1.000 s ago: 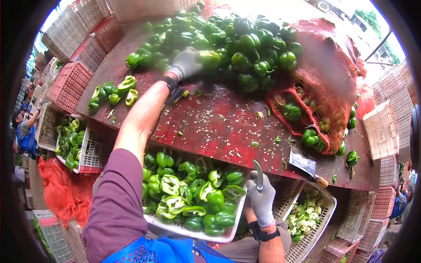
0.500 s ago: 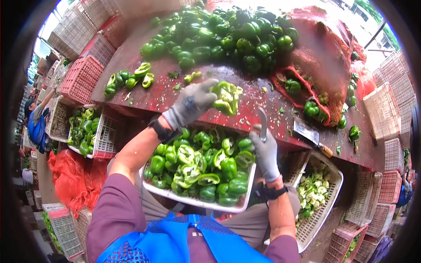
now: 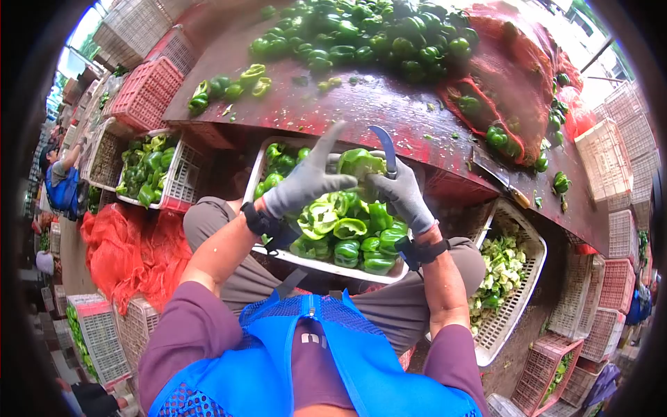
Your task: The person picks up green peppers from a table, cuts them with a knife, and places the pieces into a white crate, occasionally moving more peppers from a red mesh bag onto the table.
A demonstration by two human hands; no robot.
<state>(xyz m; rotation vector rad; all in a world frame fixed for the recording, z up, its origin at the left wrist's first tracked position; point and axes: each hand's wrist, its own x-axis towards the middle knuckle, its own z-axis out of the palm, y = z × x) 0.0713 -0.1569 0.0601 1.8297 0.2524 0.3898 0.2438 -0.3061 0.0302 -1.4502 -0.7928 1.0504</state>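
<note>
Both hands have come closer together in the last half second, and the pepper (image 3: pixel 360 164) now hangs over the white crate (image 3: pixel 333 266) rather than the counter (image 3: pixel 333 108). Spread wide beside it are the left hand's (image 3: pixel 306 182) fingers; whether they touch it, I cannot tell. The right hand (image 3: pixel 405 192) grips a hooked knife (image 3: pixel 385 142), blade upward, its thumb against the pepper. Green peppers (image 3: pixel 349 228), some cut open, fill the crate (a cleaver (image 3: pixel 492 167) lies off to the right). Farther back, a heap of whole peppers (image 3: pixel 368 42) sits beside a red net bag (image 3: pixel 511 62).
</note>
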